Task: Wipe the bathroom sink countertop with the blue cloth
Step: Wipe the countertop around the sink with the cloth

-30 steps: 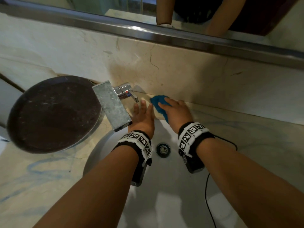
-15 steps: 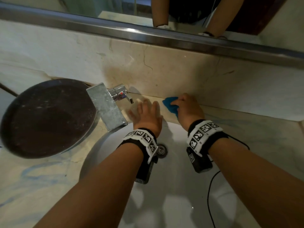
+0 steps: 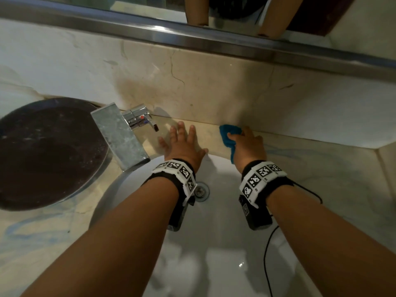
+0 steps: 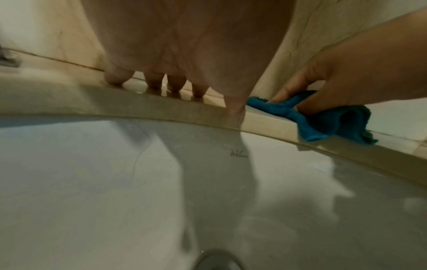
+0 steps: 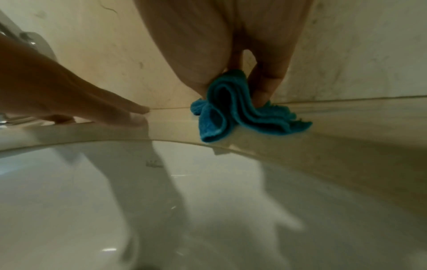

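the blue cloth (image 3: 230,138) was bunched on the countertop (image 3: 321,168) strip behind the sink (image 3: 214,243), gripped by curled fingers of the right hand (image 3: 248,146). the left hand (image 3: 182,146) was laid flat, holding nothing. the cloth was judged soft, light and floppy, best taken by its gathered folds.

Sink (image 3: 225,243) is set into the countertop (image 3: 321,172). Faucet (image 3: 126,136) stands at the sink's rear left, a round pan (image 3: 47,153) left of it. Behind the sink, left hand (image 3: 182,146) lies flat on the ledge. Right hand (image 3: 248,146) and cloth (image 3: 230,136) lie just right of it, against the wall (image 3: 192,86). A mirror (image 3: 235,9) is above.
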A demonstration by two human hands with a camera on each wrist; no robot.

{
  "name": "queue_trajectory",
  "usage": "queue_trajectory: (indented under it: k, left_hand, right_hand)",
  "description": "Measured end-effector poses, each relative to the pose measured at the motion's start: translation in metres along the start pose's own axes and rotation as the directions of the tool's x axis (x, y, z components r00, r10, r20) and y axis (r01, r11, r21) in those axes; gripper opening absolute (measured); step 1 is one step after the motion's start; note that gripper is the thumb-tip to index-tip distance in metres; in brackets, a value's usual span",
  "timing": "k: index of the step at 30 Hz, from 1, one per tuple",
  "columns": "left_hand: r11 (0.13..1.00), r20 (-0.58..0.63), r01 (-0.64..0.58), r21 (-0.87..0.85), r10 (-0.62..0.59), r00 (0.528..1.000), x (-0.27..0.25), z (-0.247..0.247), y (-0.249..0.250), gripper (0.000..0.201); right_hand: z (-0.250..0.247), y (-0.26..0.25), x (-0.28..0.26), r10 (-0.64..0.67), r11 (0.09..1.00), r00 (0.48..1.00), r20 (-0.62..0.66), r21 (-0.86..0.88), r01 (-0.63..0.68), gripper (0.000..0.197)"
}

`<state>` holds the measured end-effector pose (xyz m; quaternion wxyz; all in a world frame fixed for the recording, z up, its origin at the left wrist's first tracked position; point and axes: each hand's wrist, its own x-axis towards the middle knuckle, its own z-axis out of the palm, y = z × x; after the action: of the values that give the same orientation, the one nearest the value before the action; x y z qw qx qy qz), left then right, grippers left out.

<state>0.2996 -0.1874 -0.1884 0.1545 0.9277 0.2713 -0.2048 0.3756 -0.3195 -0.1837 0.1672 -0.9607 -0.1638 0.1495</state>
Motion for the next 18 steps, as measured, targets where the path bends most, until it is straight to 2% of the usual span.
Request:
queue_trajectory:
  k: [2,4,6,7,9,10,12,13,15,18]
  left_hand:
    - [1.0,-0.007,0.0,-0.003,0.0,1.0,0.0,0.0,0.001,0.078]
    - [1.0,-0.012,0.002,-0.003,-0.002,1.0,0.0,0.001,0.002,0.078]
    - [1.0,-0.012,0.002,-0.011,-0.002,1.0,0.0,0.001,0.003,0.078]
    - [1.0,-0.012,0.002,-0.013,-0.002,1.0,0.001,0.0,0.002,0.078]
    - [1.0,-0.015,0.003,-0.011,-0.003,1.0,0.002,0.001,0.002,0.078]
    - [1.0,-0.016,0.002,-0.006,-0.003,1.0,0.003,0.002,0.002,0.078]
    - [1.0,-0.015,-0.001,0.008,0.001,1.0,0.003,0.003,0.001,0.079]
    - [1.0,-0.013,-0.003,0.013,0.003,1.0,0.004,0.003,0.0,0.079]
    - [1.0,-0.014,0.0,0.018,0.0,1.0,0.005,0.003,0.0,0.08]
    - [1.0,0.001,-0.005,0.007,0.004,1.0,0.005,-0.001,0.001,0.08]
  right_hand:
    - [-0.004,0.009,0.003,-0.02,0.994,0.998,0.065,-0.108,0.027,0.052]
    - [-0.01,0.006,0.008,-0.019,0.989,0.995,0.099,-0.144,0.033,0.05]
    - [-0.008,-0.003,0.016,-0.105,0.991,0.992,0.066,-0.078,0.11,0.044]
    - [-0.005,-0.008,0.017,-0.187,0.98,0.981,0.045,-0.06,0.189,0.039]
    - [0.0,-0.019,0.012,-0.288,0.957,0.957,0.02,-0.032,0.289,0.022]
    - [0.008,-0.018,0.013,-0.305,0.952,0.952,0.022,-0.007,0.305,0.023]
    - [0.013,-0.022,0.007,-0.265,0.964,0.962,0.065,0.034,0.263,0.037]
    - [0.016,-0.02,0.004,-0.245,0.969,0.967,0.074,0.001,0.245,0.042]
    - [0.015,-0.008,0.0,-0.23,0.97,0.972,0.035,-0.069,0.232,0.048]
    - [0.011,0.01,0.007,-0.122,0.99,0.993,-0.001,-0.076,0.121,0.052]
